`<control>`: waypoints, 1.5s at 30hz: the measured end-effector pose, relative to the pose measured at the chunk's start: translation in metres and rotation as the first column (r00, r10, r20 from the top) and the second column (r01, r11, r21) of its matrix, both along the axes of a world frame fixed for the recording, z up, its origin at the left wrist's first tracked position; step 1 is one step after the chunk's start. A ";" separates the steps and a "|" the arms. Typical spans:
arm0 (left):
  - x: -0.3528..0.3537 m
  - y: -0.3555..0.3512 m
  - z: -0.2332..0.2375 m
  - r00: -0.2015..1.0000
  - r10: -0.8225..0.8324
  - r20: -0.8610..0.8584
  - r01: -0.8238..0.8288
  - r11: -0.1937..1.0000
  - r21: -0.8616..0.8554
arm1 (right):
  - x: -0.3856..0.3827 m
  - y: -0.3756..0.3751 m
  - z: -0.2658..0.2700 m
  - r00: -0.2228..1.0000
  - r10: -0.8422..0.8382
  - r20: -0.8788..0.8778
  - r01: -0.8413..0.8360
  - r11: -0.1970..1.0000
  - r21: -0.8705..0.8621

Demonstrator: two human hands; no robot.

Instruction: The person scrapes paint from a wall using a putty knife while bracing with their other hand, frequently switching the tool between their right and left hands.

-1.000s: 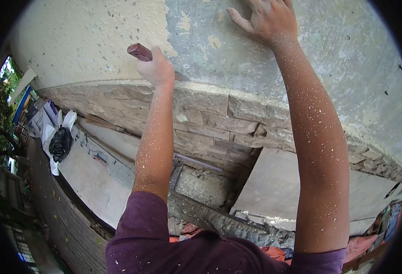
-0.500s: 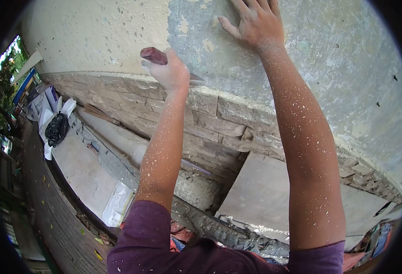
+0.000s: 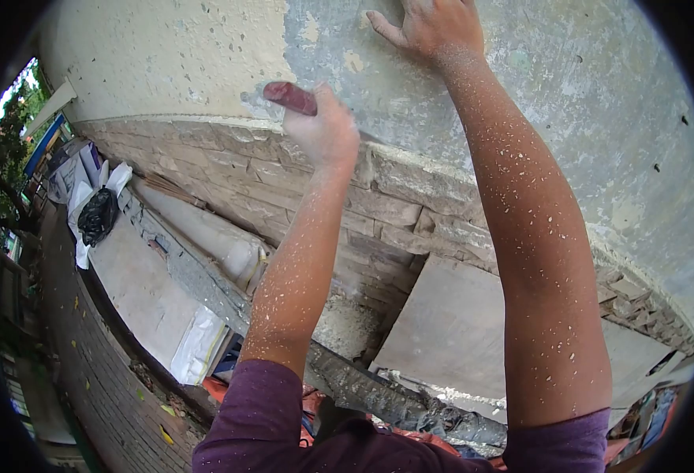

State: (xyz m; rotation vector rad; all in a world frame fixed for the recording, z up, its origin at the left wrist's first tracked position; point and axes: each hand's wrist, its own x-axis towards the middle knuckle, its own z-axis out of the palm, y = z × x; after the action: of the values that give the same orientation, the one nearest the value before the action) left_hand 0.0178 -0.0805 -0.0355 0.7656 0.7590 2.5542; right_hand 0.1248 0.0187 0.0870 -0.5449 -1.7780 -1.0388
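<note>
My left hand (image 3: 323, 130) is wrapped round the reddish-brown handle of a scraper (image 3: 290, 98), low on the wall just above the stone ledge. The handle's end points left; the blade is mostly hidden behind my hand, with a thin part perhaps showing at its right. Higher up, my right hand (image 3: 440, 30) lies against the painted wall (image 3: 536, 94), thumb spread, its fingertips cut off by the frame's top. Cream paint (image 3: 166, 63) covers the wall at left, and a mottled grey-blue surface shows at right. Pale flakes dot both forearms.
Below the wall runs rough stone cladding (image 3: 244, 162) with a protruding top edge. Grey boards (image 3: 449, 327) lean beneath it. Further left are a long pale slab (image 3: 142, 292), a black plastic bag (image 3: 98, 217) and white sacks. A paved path (image 3: 87, 363) with fallen leaves runs along the left.
My left hand has moved right along the ledge with the scraper, the handle now turned more sideways. My right hand sits slightly higher in view, still against the wall.
</note>
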 end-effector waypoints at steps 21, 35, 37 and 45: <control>-0.010 0.023 -0.016 0.848 0.285 -0.447 -0.309 0.951 0.019 | 0.001 -0.010 0.000 0.994 -0.108 0.013 0.109 0.993 -0.047; -0.141 0.002 0.031 0.911 0.265 -0.315 -0.175 0.942 0.288 | -0.004 -0.003 -0.001 0.937 -0.349 -0.025 0.349 0.937 0.000; -0.141 -0.019 0.091 0.900 0.169 -0.403 -0.014 0.933 0.360 | -0.002 0.006 -0.002 0.982 -0.182 -0.049 0.181 0.983 -0.014; -0.160 0.020 0.209 0.912 0.000 -0.411 0.214 0.853 0.476 | -0.006 -0.001 -0.001 0.959 -0.280 -0.030 0.278 0.959 -0.056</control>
State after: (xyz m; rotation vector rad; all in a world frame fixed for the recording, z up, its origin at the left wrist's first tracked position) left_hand -0.1418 -0.0608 0.1736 1.4879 0.1028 2.5401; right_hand 0.1190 0.0179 0.0865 -0.8620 -1.7306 -1.1676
